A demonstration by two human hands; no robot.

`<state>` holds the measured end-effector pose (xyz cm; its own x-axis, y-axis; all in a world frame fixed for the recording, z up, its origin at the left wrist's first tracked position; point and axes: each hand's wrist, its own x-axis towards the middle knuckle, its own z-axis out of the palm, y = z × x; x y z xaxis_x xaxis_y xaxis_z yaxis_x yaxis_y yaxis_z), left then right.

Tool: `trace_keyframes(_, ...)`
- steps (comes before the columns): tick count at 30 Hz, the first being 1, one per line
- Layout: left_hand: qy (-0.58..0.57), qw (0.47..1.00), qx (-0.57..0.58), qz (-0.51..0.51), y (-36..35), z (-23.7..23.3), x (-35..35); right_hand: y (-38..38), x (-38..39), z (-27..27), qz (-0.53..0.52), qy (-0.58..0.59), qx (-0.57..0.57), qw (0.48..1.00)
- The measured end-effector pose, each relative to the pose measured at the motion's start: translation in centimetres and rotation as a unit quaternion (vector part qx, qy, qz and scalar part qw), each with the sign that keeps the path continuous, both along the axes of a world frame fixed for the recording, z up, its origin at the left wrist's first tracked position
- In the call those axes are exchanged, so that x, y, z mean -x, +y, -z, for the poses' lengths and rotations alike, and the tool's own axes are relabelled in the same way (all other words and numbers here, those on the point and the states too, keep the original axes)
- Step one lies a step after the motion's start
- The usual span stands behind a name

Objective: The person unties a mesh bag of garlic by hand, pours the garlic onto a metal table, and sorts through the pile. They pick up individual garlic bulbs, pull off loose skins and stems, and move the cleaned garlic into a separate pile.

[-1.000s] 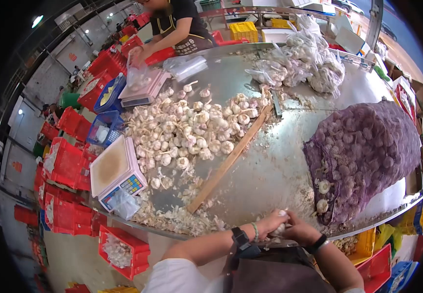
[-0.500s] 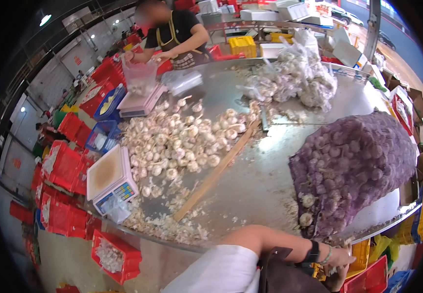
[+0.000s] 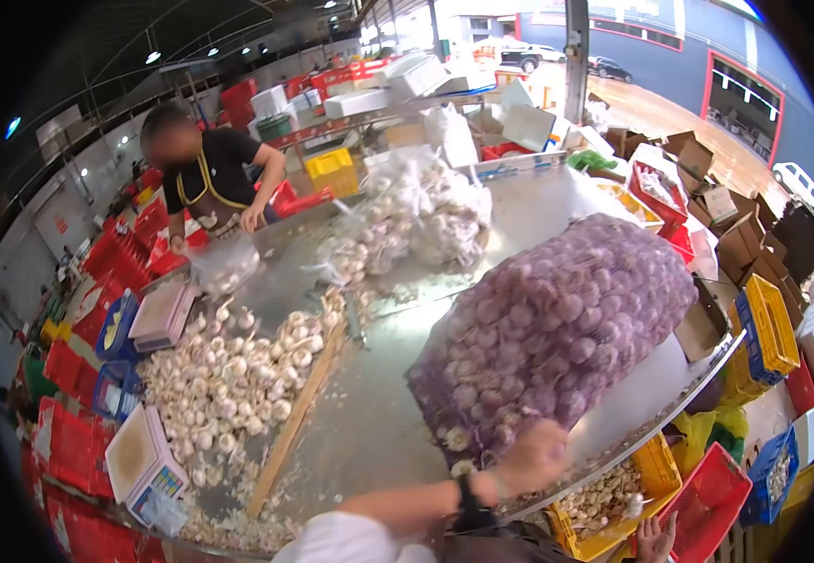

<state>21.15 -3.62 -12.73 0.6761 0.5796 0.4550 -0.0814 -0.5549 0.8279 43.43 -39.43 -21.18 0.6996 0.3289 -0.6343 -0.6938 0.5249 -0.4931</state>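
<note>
My left hand (image 3: 534,460), with a dark band on its wrist, reaches to the near end of a purple mesh sack (image 3: 548,324) full of garlic bulbs. It overlaps the sack's lower edge, and its fingers are smeared by motion. Loose garlic bulbs (image 3: 457,438) lie at the sack's near left corner. Low in the view, my right hand (image 3: 656,539) is beside a yellow crate (image 3: 665,460) holding garlic, its fingers apart and nothing visible in them. One pale garlic bulb (image 3: 634,506) sits in that crate just above the right hand.
A wooden strip (image 3: 296,422) borders a garlic pile (image 3: 229,375) on the metal table (image 3: 369,413). Scales (image 3: 139,455) stand at the left edge. Bagged garlic (image 3: 416,211) lies at the back. Across the table, a person (image 3: 219,178) handles a plastic bag. A red crate (image 3: 712,502) stands at lower right.
The view has swung right. My left hand has moved from beside my right hand, below the table edge, up to the mesh sack. The person opposite has lowered the plastic bag off the scale.
</note>
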Motion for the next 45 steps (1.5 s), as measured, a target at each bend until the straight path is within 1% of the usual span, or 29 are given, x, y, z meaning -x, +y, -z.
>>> trace_keyframes(1, 0.047, 0.989, -0.09, -0.106, 2.7, 1.5, 1.9, 0.4, -0.8, -0.1, -0.014, -0.09, 0.062, 0.994)
trace_keyframes(2, 0.079, 0.975, -0.051, -0.201, 3.7, 2.9, 4.0, 0.3, -1.9, 0.1, -0.027, -0.177, 0.126, 0.976)
trace_keyframes(3, 0.127, 0.951, -0.044, -0.28, 4.4, 5.2, 5.9, 0.0, -5.1, 1.8, -0.036, -0.196, 0.08, 0.977)
trace_keyframes(4, 0.175, 0.917, -0.034, -0.356, 4.5, 6.6, 7.1, 2.9, -4.6, -1.0, -0.043, -0.244, 0.118, 0.962)
trace_keyframes(5, 0.173, 0.919, -0.034, -0.354, 3.9, 8.1, 7.7, 6.3, -4.9, -4.2, -0.051, -0.29, 0.158, 0.942)
trace_keyframes(6, 0.151, 0.917, 0.197, -0.313, 3.2, 8.9, 7.9, 9.3, -5.9, -6.5, -0.086, -0.32, 0.212, 0.92)
trace_keyframes(7, 0.121, 0.863, 0.418, -0.255, 2.6, 9.5, 8.1, 12.1, -7.3, -7.7, -0.121, -0.348, 0.265, 0.891)
trace_keyframes(8, 0.119, 0.863, 0.421, -0.252, 2.4, 10.5, 7.9, 14.3, -10.1, -7.3, -0.171, -0.433, 0.229, 0.855)
trace_keyframes(10, 0.233, 0.837, 0.49, -0.063, 2.6, 12.3, 6.7, 20.0, -14.4, -7.7, -0.198, -0.534, 0.252, 0.782)
trace_keyframes(11, 0.375, 0.848, 0.364, -0.086, 2.3, 10.7, 5.6, 22.2, -17.6, -7.0, -0.206, -0.605, 0.279, 0.717)
trace_keyframes(12, 0.373, 0.85, 0.364, -0.074, 2.0, 10.7, 5.0, 25.1, -18.9, -8.4, -0.189, -0.658, 0.287, 0.67)
trace_keyframes(13, 0.313, 0.867, 0.379, -0.084, 2.0, 10.8, 4.6, 27.6, -20.3, -9.1, -0.169, -0.663, 0.303, 0.664)
trace_keyframes(14, 0.252, 0.879, 0.393, -0.094, 2.3, 10.7, 4.0, 29.9, -21.3, -10.9, -0.155, -0.684, 0.355, 0.618)
trace_keyframes(15, 0.137, 0.855, 0.486, -0.119, 2.1, 9.1, 3.5, 32.1, -24.0, -11.3, -0.122, -0.736, 0.409, 0.525)
trace_keyframes(16, 0.021, 0.809, 0.569, -0.143, 2.2, 7.5, 3.2, 33.9, -26.2, -11.6, -0.098, -0.763, 0.4, 0.498)
trace_keyframes(19, -0.02, 0.8, 0.58, -0.154, 4.3, 7.0, 4.5, 38.3, -31.4, -13.0, -0.089, -0.773, 0.427, 0.46)
trace_keyframes(21, -0.124, 0.751, 0.587, -0.275, 5.7, 3.8, 4.8, 40.8, -34.2, -12.8, -0.136, -0.748, 0.481, 0.435)
trace_keyframes(24, -0.182, 0.762, 0.547, -0.294, 9.2, -1.5, 5.1, 43.6, -36.9, -13.8, -0.329, -0.647, 0.506, 0.467)
trace_keyframes(26, -0.198, 0.784, 0.506, -0.3, 11.8, -4.4, 6.0, 45.0, -39.5, -12.6, -0.319, -0.649, 0.528, 0.445)
trace_keyframes(28, -0.198, 0.788, 0.492, -0.312, 13.4, -6.5, 5.6, 45.2, -40.2, -12.1, -0.304, -0.639, 0.472, 0.526)
trace_keyframes(29, -0.204, 0.799, 0.451, -0.341, 14.0, -7.5, 5.0, 45.0, -45.2, -7.9, -0.315, -0.672, 0.465, 0.482)
trace_keyframes(30, -0.211, 0.811, 0.406, -0.365, 14.7, -7.9, 4.5, 45.1, -43.0, -9.3, -0.292, -0.59, 0.524, 0.541)
trace_keyframes(32, -0.192, 0.819, 0.419, -0.342, 14.8, -6.9, 5.6, 43.4, -43.9, -6.6, -0.263, -0.727, 0.56, 0.298)
trace_keyframes(33, -0.178, 0.821, 0.441, -0.315, 14.4, -6.5, 6.2, 43.2, -42.8, -6.6, -0.23, -0.735, 0.56, 0.304)
trace_keyframes(34, -0.164, 0.822, 0.463, -0.288, 13.9, -6.1, 6.9, 43.3, -42.2, -6.9, -0.237, -0.677, 0.581, 0.385)
trace_keyframes(35, -0.16, 0.817, 0.464, -0.303, 13.3, -5.0, 7.7, 42.9, -41.5, -7.3, -0.234, -0.678, 0.584, 0.38)
trace_keyframes(38, -0.17, 0.785, 0.481, -0.351, 11.0, -3.0, 9.3, 40.6, -38.5, -7.6, -0.176, -0.659, 0.556, 0.475)
trace_keyframes(41, -0.157, 0.782, 0.529, -0.29, 9.6, -1.0, 12.0, 37.2, -35.4, -7.2, -0.172, -0.633, 0.55, 0.517)
trace_keyframes(45, -0.111, 0.792, 0.457, -0.39, 7.2, 3.0, 11.9, 33.8, -34.8, -5.7, -0.202, -0.612, 0.572, 0.508)
